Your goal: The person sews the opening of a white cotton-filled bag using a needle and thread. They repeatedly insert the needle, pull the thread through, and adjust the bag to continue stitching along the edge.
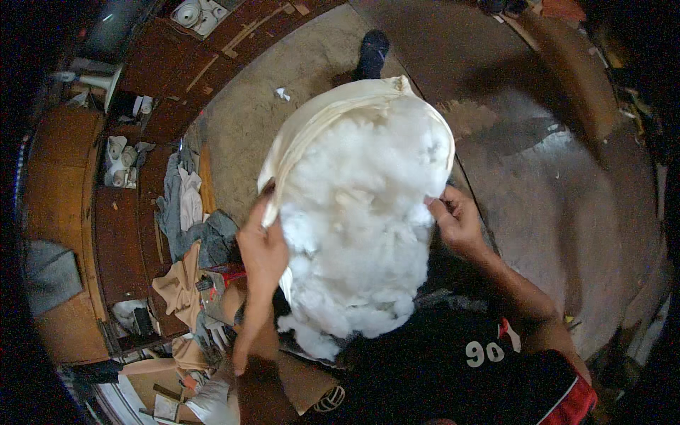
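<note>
A cream fabric cover [297, 131] lies open in front of me, filled with loose white fluffy stuffing [358, 234] that spills over its near end toward my dark clothing. My left hand [262, 241] grips the cover's left edge, fingertips partly hidden in the fold. My right hand [453, 219] pinches the right edge, its thumb against the white filling.
A dark-clad foot [372, 53] rests on the dusty floor [234, 134] beyond the cover. At left, wooden shelves [60, 156] hold pale objects, with heaped grey and beige cloths [180, 283] beside them. A large brown board [538, 184] spans the right side.
</note>
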`<state>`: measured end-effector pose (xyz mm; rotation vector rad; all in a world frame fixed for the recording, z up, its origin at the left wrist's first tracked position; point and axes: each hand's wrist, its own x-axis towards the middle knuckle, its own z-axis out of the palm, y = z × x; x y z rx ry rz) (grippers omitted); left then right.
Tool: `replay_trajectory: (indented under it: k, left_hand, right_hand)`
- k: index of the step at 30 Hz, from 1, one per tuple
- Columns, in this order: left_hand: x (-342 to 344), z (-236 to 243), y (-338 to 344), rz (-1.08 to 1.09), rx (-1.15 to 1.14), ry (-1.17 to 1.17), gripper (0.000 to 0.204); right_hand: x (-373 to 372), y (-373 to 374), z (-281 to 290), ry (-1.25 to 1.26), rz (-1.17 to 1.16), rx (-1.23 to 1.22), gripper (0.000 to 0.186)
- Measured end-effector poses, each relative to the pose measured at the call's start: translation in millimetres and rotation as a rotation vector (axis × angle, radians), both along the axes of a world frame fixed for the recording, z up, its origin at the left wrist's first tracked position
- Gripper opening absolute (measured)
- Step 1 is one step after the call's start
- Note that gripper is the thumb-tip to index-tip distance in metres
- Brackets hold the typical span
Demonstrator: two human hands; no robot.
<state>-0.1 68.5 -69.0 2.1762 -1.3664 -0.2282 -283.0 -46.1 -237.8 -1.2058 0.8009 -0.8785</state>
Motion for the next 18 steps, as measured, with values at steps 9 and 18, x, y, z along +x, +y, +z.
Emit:
replay_trajectory:
  k: [9,18]
  left_hand:
    - [124,97,-57,0.251,-0.276,0.153,0.026]
    - [192,92,-73,0.041,0.027,-0.201,0.027]
  right_hand:
    - [100,16,88,-0.16,0.054,-0.094,0.024]
    - [163,79,101,-0.065,0.226,-0.312,0.027]
